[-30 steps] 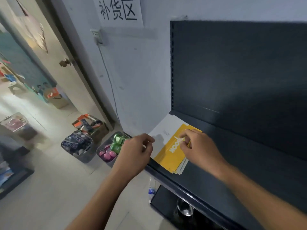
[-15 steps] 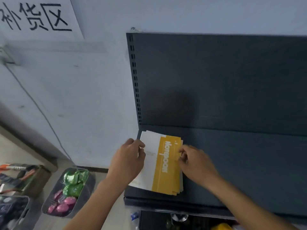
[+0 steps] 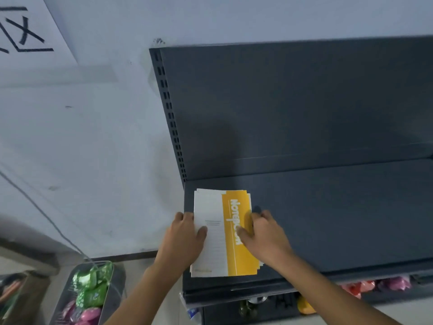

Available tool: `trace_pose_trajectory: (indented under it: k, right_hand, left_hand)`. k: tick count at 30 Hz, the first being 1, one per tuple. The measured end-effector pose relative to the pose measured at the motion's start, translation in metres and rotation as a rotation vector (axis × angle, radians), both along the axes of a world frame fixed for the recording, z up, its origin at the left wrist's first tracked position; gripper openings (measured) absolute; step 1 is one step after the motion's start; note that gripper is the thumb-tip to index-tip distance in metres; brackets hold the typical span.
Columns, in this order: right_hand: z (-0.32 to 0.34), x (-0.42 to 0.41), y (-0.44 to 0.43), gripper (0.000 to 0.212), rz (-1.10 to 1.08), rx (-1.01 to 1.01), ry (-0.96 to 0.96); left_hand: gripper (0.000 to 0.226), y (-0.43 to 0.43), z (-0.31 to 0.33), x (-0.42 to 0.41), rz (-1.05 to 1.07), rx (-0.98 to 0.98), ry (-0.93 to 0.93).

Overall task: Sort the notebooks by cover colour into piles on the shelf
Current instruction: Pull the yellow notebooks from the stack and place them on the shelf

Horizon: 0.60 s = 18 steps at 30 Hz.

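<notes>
A stack of notebooks (image 3: pixel 210 207), its top cover white with a yellow band on the right, lies flat at the left end of the dark shelf (image 3: pixel 328 219). The left hand (image 3: pixel 185 238) grips its left edge, thumb on the white, and the right hand (image 3: pixel 264 233) grips the right edge, thumb on the yellow band and fingers curled over the side. Sorting seems barely begun, with no separate piles; next, the top notebook likely needs peeling off and laying on bare shelf further right.

A white paper sign (image 3: pixel 30 31) with black strokes hangs on the wall (image 3: pixel 93 137). On the floor (image 3: pixel 138 266), a grey basket (image 3: pixel 116 285) holds green and pink packets (image 3: pixel 90 295).
</notes>
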State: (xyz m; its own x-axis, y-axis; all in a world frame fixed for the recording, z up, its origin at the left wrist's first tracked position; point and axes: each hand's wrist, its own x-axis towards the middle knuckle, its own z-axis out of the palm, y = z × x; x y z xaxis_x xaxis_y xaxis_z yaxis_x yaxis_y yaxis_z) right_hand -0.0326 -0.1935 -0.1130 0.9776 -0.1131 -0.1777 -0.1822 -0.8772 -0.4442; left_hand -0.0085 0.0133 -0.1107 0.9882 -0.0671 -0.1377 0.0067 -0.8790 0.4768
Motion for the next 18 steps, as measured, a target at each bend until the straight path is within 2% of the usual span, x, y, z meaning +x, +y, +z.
trace_pose_trajectory:
  k: [11,18]
  right_hand:
    - [-0.004,-0.011,0.019,0.036,-0.01,-0.002,-0.048]
    - [-0.007,-0.019,0.024,0.051,0.02,-0.021,-0.087]
  left_hand:
    - [0.02,0.01,0.005,0.007,0.007,0.021,0.058]
    - [0.018,0.014,0.013,0.006,0.039,0.034,0.127]
